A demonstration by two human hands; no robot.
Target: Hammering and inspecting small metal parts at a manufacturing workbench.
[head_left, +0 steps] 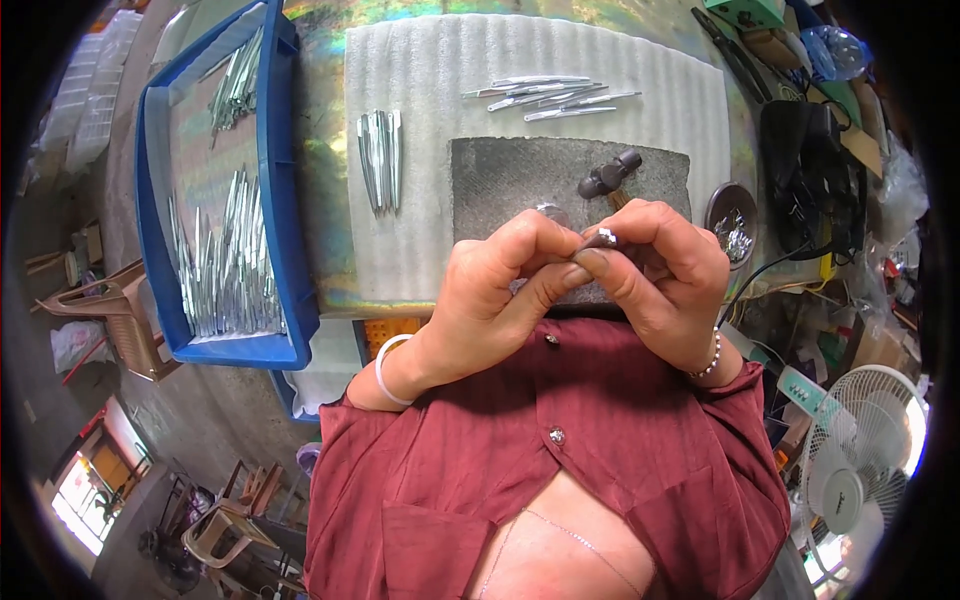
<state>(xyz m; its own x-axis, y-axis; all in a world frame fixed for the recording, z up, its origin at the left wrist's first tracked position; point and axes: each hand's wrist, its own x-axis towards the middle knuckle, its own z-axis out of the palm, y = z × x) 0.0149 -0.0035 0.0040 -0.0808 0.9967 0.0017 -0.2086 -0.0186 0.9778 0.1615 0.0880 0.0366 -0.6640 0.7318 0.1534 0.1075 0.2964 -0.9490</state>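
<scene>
My left hand [495, 290] and my right hand [655, 270] meet close to my chest, fingertips pinched together on a small dark metal piece [603, 238]. Both hands hover over the near edge of a dark grey pad [520, 175] that lies on a white foam sheet [430, 70]. A small black hammer [608, 176] rests on the pad just beyond my right hand. On the foam lie a row of silver metal clips [380, 160] to the left and another group of silver clips [550, 97] further back.
A blue tray [275, 180] with several silver clips stands at the left. A small round dish of metal bits [733, 225] sits to the right of the pad, with black gear [810, 180] and pliers [735, 55] beyond. A white fan [860, 460] stands at lower right.
</scene>
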